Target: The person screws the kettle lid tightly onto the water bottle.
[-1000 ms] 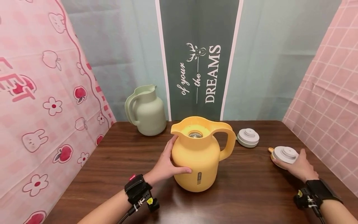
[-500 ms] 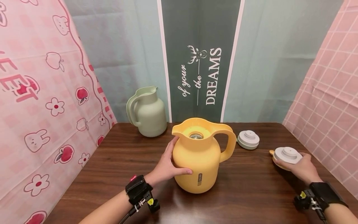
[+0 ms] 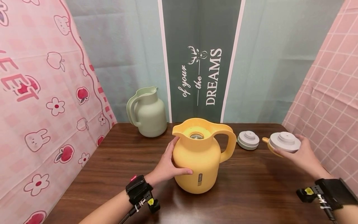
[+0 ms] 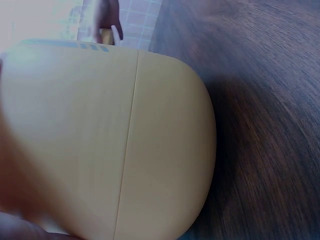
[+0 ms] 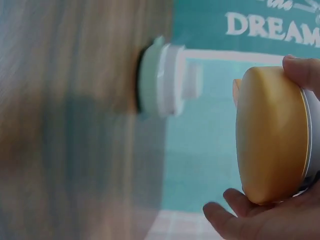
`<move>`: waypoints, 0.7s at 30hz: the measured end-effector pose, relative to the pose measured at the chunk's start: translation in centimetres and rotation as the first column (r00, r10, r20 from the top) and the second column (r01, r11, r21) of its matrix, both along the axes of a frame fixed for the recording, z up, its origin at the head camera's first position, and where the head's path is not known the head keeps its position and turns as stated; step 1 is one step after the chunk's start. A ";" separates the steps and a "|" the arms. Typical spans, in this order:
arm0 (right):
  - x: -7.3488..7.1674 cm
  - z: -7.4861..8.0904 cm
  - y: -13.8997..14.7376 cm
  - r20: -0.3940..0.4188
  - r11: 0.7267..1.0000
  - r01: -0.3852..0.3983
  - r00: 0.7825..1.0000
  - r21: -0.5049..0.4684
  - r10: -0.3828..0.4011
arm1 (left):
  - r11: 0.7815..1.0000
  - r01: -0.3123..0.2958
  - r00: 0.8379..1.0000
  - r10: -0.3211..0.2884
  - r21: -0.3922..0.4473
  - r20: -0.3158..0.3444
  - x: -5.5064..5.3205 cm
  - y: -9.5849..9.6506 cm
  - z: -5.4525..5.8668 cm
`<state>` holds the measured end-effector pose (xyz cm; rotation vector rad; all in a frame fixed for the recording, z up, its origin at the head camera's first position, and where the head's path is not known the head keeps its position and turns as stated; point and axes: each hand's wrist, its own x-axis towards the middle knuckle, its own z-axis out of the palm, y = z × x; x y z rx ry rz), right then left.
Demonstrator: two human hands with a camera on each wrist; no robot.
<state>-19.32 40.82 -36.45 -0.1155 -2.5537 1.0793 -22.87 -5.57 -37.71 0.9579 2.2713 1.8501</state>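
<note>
A yellow thermos jug (image 3: 196,161) stands upright and lidless on the table, its spout to the left and handle to the right. My left hand (image 3: 167,165) grips its left side, thumb across the front and fingers partly hidden behind the body. In the left wrist view the smooth jug body (image 4: 150,145) fills much of the picture. Over at the right, my right hand (image 3: 306,155) holds the yellow-and-white lid (image 3: 285,142) by its edge, white stopper side up. The right wrist view shows this lid (image 5: 272,135) raised off the table between thumb and fingers.
A pale green thermos jug (image 3: 152,115) without a lid stands at the back left. A green-and-white lid (image 3: 248,140) lies stopper up, right of the yellow handle. Patterned cloths hang behind and at both sides of the wooden table (image 3: 112,174).
My right hand has lifted the yellow-and-white lid off the table and brought it up and slightly left. The left hand and yellow jug have kept their place.
</note>
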 end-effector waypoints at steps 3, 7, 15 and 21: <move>0.1 1.3 -1.3 -0.040 1.000 -0.016 0.999 0.002 0.016 | 1.000 -0.002 1.000 0.002 -0.002 -0.002 0.0 0.0 0.0; 0.1 3.1 -3.0 -0.108 0.999 -0.044 0.993 -0.001 0.044 | 1.000 -0.008 1.000 0.008 -0.011 -0.003 -0.1 -0.1 -0.1; 0.6 6.4 -6.4 -0.199 0.997 -0.081 0.977 -0.020 0.075 | 1.000 -0.019 1.000 0.019 -0.019 -0.007 0.0 -0.1 0.0; 0.8 8.6 -8.3 -0.255 0.987 -0.159 0.956 -0.035 0.145 | 1.000 -0.013 1.000 0.013 -0.016 -0.013 0.1 -0.1 0.0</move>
